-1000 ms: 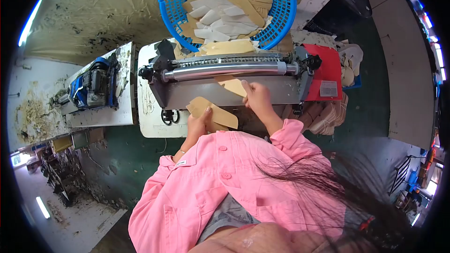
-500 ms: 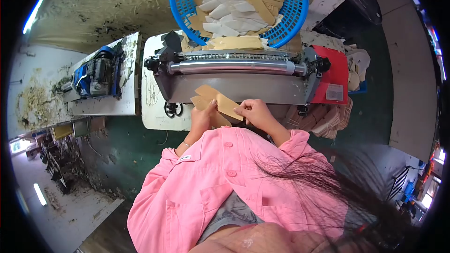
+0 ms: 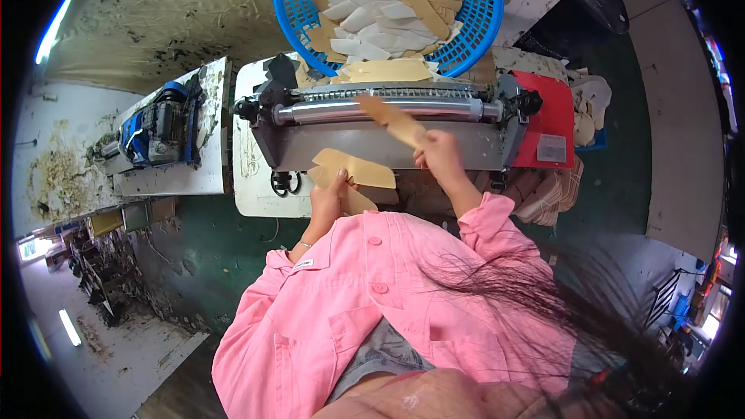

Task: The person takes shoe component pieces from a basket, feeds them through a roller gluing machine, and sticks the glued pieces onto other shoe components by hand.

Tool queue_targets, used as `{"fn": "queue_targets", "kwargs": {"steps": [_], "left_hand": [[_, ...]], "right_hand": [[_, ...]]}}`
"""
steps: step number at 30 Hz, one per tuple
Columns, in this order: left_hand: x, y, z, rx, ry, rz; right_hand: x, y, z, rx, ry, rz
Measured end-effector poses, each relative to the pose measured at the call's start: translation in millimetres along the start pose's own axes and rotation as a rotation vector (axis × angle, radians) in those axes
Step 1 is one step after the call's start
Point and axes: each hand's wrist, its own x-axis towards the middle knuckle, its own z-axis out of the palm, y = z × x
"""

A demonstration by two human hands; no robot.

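Observation:
My left hand (image 3: 327,196) is closed on several tan flat pieces (image 3: 353,171), fanned out in front of the machine's grey plate (image 3: 349,146). To its right, my right hand (image 3: 441,157) pinches one tan piece (image 3: 397,122) by its lower end. The upper end of that piece is over the machine's shiny metal roller (image 3: 341,112); whether it touches the roller I cannot tell. Behind the roller, more tan pieces (image 3: 384,71) lie at the foot of a blue basket (image 3: 497,12).
The basket holds many white and tan pieces (image 3: 361,15). A red sheet (image 3: 552,120) lies right of the roller machine. At the left, a blue-and-black machine (image 3: 159,128) sits on another table (image 3: 206,167). Stacked pieces (image 3: 543,198) are below the table's right side.
Half a second ago my right hand was at the pieces by my left hand. Now it is farther forward, holding a single piece over the roller. My left hand keeps its hold.

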Motion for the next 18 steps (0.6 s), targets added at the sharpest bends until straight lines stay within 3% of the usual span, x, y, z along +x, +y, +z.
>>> {"fn": "queue_targets", "kwargs": {"steps": [2,6,9,13,14,17,18], "left_hand": [[2,1,1,0.023,-0.032,-0.012],[-10,15,9,0.215,0.007,0.023],[-12,13,3,0.324,0.024,0.078],[-17,20,10,0.322,0.015,-0.001],[-17,19,10,0.271,0.011,0.016],[-10,9,7,0.163,-0.026,0.032],[-5,5,3,0.16,-0.053,0.008]], "right_hand": [[-1,-2,0,0.085,0.111,-0.083],[-39,2,11,-0.021,-0.209,-0.066],[-18,13,1,-0.047,-0.356,0.106],[14,2,-12,0.197,-0.124,-0.03],[12,-2,-11,0.092,0.016,-0.044],[-28,-19,0,-0.234,-0.09,-0.044],[-43,-20,8,-0.224,-0.162,-0.179]]}}
